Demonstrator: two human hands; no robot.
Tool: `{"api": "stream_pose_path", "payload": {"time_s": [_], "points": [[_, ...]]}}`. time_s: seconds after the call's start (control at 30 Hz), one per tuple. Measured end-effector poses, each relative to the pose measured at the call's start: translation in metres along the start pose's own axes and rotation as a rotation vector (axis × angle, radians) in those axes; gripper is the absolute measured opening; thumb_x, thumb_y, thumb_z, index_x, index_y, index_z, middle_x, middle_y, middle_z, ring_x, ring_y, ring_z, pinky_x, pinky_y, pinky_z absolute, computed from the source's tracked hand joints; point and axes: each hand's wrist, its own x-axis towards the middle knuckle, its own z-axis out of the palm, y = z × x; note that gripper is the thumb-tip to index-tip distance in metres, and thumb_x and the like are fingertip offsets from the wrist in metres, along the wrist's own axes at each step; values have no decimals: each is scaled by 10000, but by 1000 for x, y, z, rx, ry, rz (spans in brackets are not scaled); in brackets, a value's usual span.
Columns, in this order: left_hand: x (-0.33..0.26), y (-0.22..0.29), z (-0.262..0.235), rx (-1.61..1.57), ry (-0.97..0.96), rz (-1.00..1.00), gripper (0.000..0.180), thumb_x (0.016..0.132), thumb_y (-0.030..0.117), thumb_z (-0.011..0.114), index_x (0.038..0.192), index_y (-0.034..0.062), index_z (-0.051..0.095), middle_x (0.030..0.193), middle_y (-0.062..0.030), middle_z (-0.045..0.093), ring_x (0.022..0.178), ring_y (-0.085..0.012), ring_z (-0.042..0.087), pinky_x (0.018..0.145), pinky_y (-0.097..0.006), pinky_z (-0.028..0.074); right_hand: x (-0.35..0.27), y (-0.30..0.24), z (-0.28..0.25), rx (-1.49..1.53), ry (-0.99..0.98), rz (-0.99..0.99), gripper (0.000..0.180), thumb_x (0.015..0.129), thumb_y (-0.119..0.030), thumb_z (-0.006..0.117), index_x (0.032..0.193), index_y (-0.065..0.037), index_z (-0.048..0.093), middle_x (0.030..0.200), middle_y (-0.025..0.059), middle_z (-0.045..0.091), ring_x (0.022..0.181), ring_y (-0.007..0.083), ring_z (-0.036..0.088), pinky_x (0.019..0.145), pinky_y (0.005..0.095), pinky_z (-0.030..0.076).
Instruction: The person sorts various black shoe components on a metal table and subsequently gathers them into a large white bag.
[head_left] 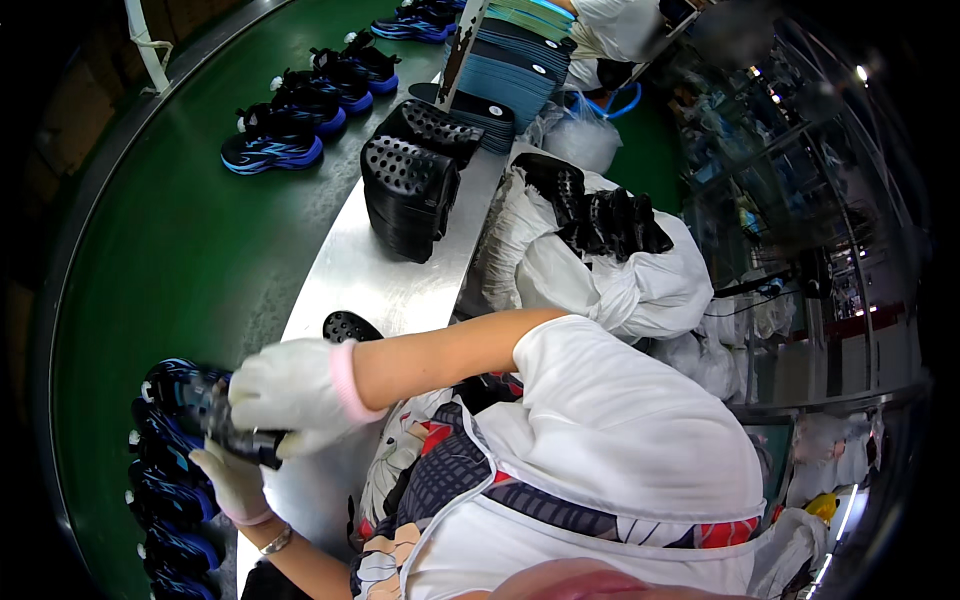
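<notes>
Both my hands wear white gloves at the left of the view, over the bench's edge by the green conveyor. Fingers of my right hand [290, 392] curl round a dark, shiny black plastic shoe insert [262, 447], partly smeared by motion. From below, my left hand [232, 483] grips the same piece with fingers and thumb; much of its grip is hidden. Right beside the hands, a black-and-blue sports shoe [172, 378] heads a row of shoes [172, 490] on the conveyor. Near my right wrist lies a black perforated insert [350, 325] on the metal bench.
Nested black perforated inserts [410, 190] stand on the metal bench [350, 270]. Beyond them are stacked insoles [500, 80] and a metal post [462, 50]. More shoes [285, 135] sit on the green conveyor [160, 260]. A white sack [640, 285] holds more black pieces beside the bench.
</notes>
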Motion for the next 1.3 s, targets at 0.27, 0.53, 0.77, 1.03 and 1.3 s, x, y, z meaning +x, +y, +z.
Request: {"api": "stream_pose_path", "payload": {"time_s": [0.27, 0.53, 0.77, 1.03, 1.3], "points": [[-7, -19, 14, -59, 110, 186, 579, 1028, 461, 414, 1439, 54, 395, 1407, -85, 491, 1281, -207, 472, 1108, -373, 334, 22, -10, 7, 63, -389, 462, 367, 786, -327, 691, 974, -20, 617, 991, 171, 617, 938, 345, 633, 810, 438, 524], [-18, -23, -3, 138, 570, 294, 387, 972, 188, 601, 1304, 25, 486, 1111, -36, 599, 988, -135, 578, 909, -309, 482, 34, -8, 41, -23, -304, 442, 340, 861, -394, 608, 875, -58, 561, 754, 153, 625, 730, 358, 643, 646, 455, 500], [-33, 6, -14, 663, 651, 168, 445, 927, 242, 652, 1257, -35, 538, 1152, -84, 578, 1001, -143, 569, 865, -291, 479, 51, -4, 51, 36, -361, 464, 365, 869, -398, 569, 901, -34, 586, 787, 197, 651, 767, 389, 643, 692, 465, 506], [-16, 3, -35, 1416, 721, 27, 466, 823, 305, 697, 1183, 33, 580, 1222, -176, 540, 987, -334, 621, 848, -397, 519, 99, 31, 51, -98, -534, 475, 373, 826, -361, 598, 892, 4, 639, 757, 222, 642, 734, 360, 648, 704, 416, 509], [13, 16, -50, 1450, 815, -347, 338, 841, 377, 661, 1088, 147, 668, 1077, -133, 680, 994, -371, 625, 834, -447, 509, 198, 38, 75, -361, -859, 284, 481, 773, -411, 557, 912, 27, 700, 848, 243, 673, 803, 368, 663, 764, 395, 529]]}}
